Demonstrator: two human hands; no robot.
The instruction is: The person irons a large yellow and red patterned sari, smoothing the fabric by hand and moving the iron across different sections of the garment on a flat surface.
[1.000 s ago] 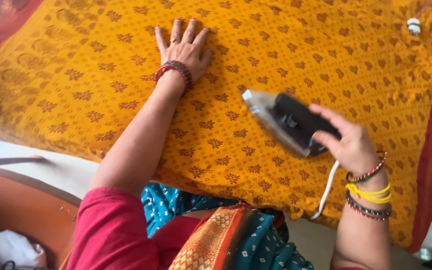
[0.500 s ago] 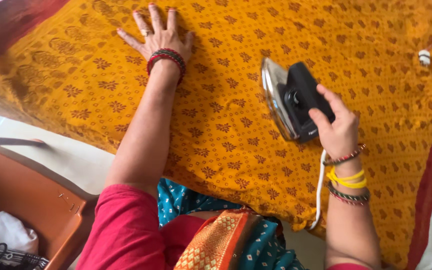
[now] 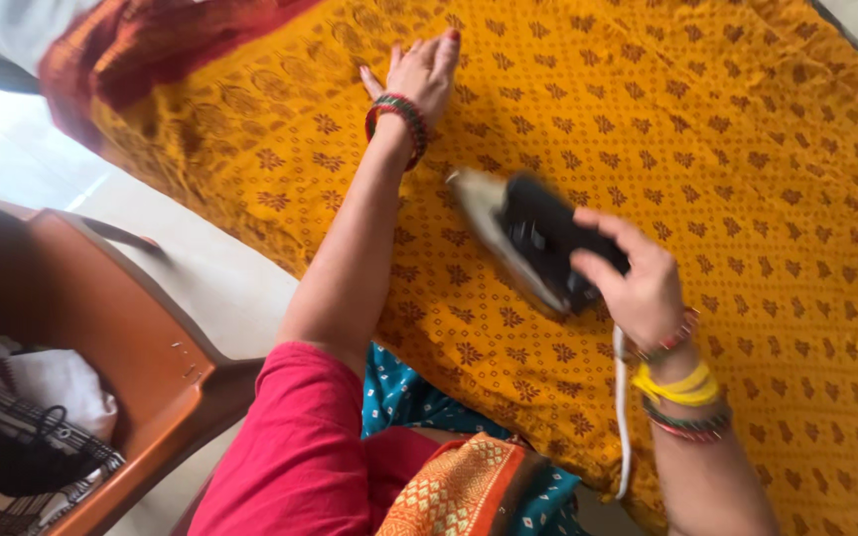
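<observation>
Two hands at work: left hand spread flat pinning the yellow cloth taut, right hand closed round the iron handle

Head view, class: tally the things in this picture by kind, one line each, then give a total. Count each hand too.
Hands: 2 (left hand, right hand)
Iron: 1
White cord: 1
Yellow patterned cloth: 1
Orange chair: 1
Total: 6
</observation>
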